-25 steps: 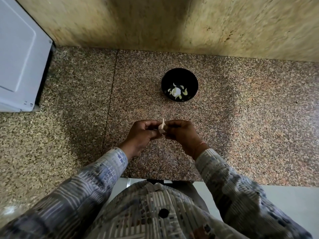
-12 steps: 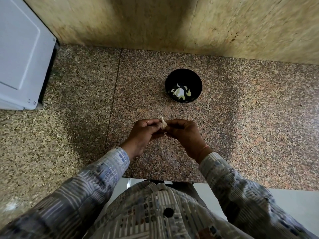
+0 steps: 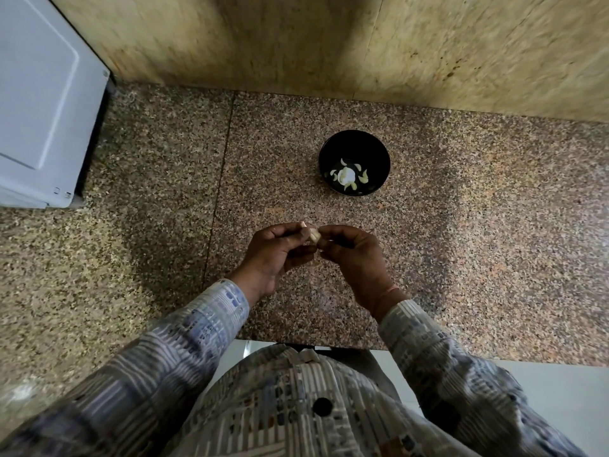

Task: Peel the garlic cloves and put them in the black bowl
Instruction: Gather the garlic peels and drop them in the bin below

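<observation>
garlic clove (image 3: 313, 235) — frame centre, pinched by both hands | left hand (image 3: 275, 255) fingers curled on it | right hand (image 3: 352, 258) likewise | black bowl (image 3: 354, 145) — above, on bench (image 3: 478, 242)

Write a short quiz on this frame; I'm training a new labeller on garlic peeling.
1. True or false: the bowl is empty.
2. Where is the clove? A) on a plate B) pinched between the left hand and right hand C) in the bowl
3. Fill in: the bowl stands beyond the ___ hand.
Key: 1 false, it holds pale garlic pieces; 2 B; 3 right.
</observation>
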Motion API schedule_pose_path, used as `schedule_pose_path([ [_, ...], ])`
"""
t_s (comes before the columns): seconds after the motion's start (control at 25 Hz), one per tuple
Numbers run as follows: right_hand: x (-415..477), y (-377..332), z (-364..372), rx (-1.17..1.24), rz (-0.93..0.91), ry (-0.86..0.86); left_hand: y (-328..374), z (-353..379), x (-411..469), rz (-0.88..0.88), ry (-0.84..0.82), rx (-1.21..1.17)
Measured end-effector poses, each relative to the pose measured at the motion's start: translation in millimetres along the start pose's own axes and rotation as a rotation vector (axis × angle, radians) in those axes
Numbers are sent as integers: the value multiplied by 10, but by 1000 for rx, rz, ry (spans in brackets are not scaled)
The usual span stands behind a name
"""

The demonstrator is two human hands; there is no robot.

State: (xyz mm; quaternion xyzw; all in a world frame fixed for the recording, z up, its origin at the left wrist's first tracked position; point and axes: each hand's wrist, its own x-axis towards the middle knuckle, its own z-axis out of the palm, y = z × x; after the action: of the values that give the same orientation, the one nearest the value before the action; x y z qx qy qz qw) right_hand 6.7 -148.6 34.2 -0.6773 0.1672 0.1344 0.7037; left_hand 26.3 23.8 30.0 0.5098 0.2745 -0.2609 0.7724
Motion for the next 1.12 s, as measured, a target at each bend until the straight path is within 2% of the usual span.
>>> schedule_pose_path([
  [0.2,-11,-50,-33,-169,-97,30,-34,22,-46,-5,-58,-88],
  [0.44,-9,-101,-162,-414,-197,-20,-50,84,-59,32,-112,30],
  [0.6,-54,-117,-215,-563,-343,-38,-61,72,-34,43,-139,100],
  [0.84,-83,-23,-92,-840,-548,65,-112,75,-9,41,-124,138],
  [0.96,-105,65,-77,-773,-513,129,-142,57,5,23,-112,109],
  [1.12,-99,159,-138,-512,-377,152,-169,73,-6,-10,-113,66],
])
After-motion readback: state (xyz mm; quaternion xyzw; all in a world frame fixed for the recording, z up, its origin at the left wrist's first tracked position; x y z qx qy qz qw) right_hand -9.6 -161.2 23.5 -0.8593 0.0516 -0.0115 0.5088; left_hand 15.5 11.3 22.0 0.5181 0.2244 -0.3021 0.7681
